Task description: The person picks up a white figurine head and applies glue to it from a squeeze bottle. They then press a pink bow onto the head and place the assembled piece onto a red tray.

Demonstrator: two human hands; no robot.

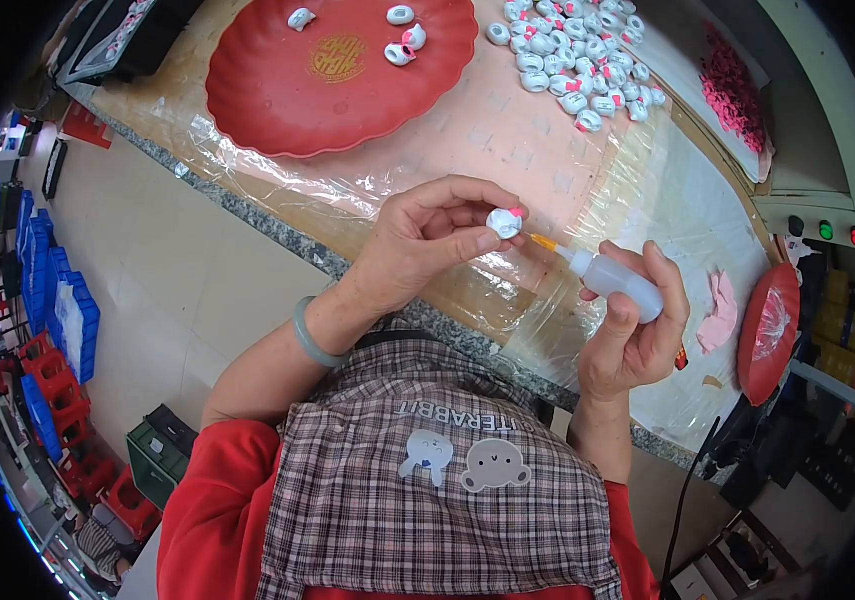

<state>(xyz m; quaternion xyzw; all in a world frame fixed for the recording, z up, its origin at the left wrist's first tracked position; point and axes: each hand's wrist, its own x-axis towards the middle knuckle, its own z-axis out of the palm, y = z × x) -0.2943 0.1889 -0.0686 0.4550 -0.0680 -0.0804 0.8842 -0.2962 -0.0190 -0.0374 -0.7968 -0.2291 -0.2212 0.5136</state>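
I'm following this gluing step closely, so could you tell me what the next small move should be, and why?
Probably a gentle squeeze of the bottle in the right hand, with a slight nudge forward. Its orange nozzle points at the small white piece pinched in the left hand, its tip right beside the piece; I can't tell if they touch.

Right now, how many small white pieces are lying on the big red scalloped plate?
4, all near the far rim of the big red scalloped plate: one at the left, one at the top right, and two touching below it. None looks hidden.
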